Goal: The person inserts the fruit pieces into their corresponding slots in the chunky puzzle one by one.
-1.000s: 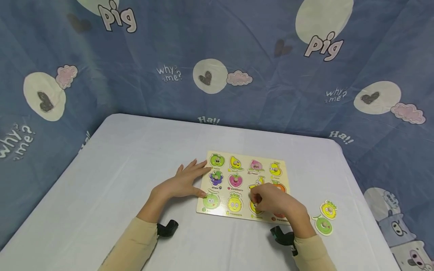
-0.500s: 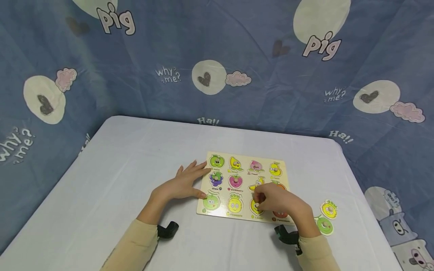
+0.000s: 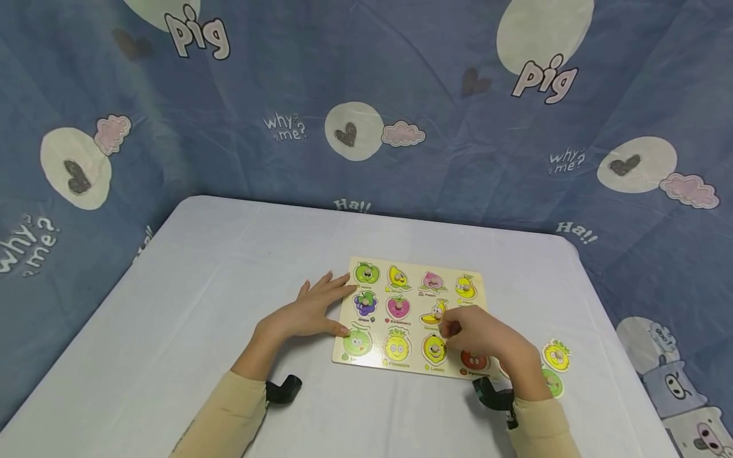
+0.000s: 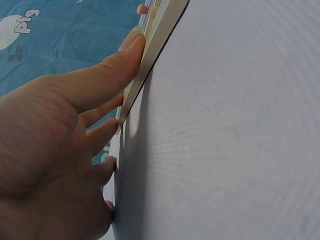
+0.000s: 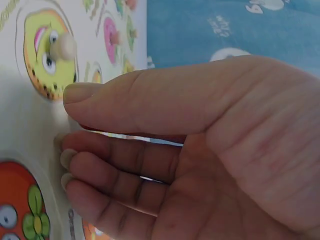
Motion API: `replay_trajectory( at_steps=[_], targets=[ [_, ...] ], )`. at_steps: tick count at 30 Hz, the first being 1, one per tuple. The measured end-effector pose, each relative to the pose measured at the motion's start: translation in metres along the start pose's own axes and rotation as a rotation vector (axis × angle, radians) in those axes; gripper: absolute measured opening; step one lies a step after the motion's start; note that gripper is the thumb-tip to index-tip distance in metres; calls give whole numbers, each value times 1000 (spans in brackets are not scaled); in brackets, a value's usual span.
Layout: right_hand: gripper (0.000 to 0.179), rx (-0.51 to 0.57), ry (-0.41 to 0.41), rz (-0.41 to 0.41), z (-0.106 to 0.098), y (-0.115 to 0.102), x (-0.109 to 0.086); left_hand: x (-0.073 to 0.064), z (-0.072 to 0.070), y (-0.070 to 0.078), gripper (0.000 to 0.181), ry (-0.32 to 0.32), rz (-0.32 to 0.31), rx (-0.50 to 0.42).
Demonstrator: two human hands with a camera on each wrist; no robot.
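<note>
A wooden fruit puzzle board (image 3: pixel 415 318) lies on the white table. My left hand (image 3: pixel 306 312) rests at its left edge, fingers spread, thumb (image 4: pixel 117 65) on the rim. My right hand (image 3: pixel 481 334) hovers over the lower right part, fingers loosely bent and holding nothing. Just beside its thumb, the lemon piece (image 3: pixel 434 349) sits in the bottom row, its wooden knob (image 5: pixel 62 46) free. The banana piece (image 3: pixel 435 313) is above it. A flat red persimmon picture (image 3: pixel 474 360) shows below the right hand, which hides the place above that picture.
Right of the board lie a loose pineapple piece (image 3: pixel 557 355) and a round green piece (image 3: pixel 552 383), partly behind the right wrist. Bottom-row green fruit (image 3: pixel 357 342) and pineapple (image 3: pixel 397 344) pictures show no knobs. A patterned blue cloth (image 3: pixel 366 76) hangs behind the table (image 3: pixel 275 248).
My right hand has let go of the lemon piece's knob and moved slightly right, uncovering the lemon. The left hand stays at the board's edge.
</note>
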State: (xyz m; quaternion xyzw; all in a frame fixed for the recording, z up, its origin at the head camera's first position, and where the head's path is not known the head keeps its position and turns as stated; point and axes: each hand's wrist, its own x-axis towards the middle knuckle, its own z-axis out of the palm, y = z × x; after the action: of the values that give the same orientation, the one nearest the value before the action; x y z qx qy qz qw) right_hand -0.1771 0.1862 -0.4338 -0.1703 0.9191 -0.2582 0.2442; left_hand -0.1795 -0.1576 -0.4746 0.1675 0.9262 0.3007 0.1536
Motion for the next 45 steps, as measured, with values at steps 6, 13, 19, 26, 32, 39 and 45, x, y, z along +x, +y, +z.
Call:
replay_trajectory(
  at_steps=[6, 13, 19, 26, 32, 39, 45],
  targets=[
    [10, 20, 31, 68, -7, 9, -3, 1, 1, 0, 97, 3, -2, 10],
    [11, -41, 75, 117, -16, 18, -8, 2, 2, -2, 98, 5, -7, 10],
    [10, -68, 103, 119, -28, 27, -15, 1, 2, 0, 97, 7, -8, 6],
    [8, -74, 127, 142, -37, 44, -20, 0, 1, 1, 97, 11, -8, 10],
    [8, -92, 134, 184, -44, 55, -28, 0, 2, 0, 97, 7, -9, 9],
    [11, -117, 158, 236, -54, 64, -40, 0, 2, -2, 97, 3, -8, 11],
    [10, -118, 164, 293, -62, 78, -48, 0, 3, -3, 97, 7, 1, 11]
  ],
)
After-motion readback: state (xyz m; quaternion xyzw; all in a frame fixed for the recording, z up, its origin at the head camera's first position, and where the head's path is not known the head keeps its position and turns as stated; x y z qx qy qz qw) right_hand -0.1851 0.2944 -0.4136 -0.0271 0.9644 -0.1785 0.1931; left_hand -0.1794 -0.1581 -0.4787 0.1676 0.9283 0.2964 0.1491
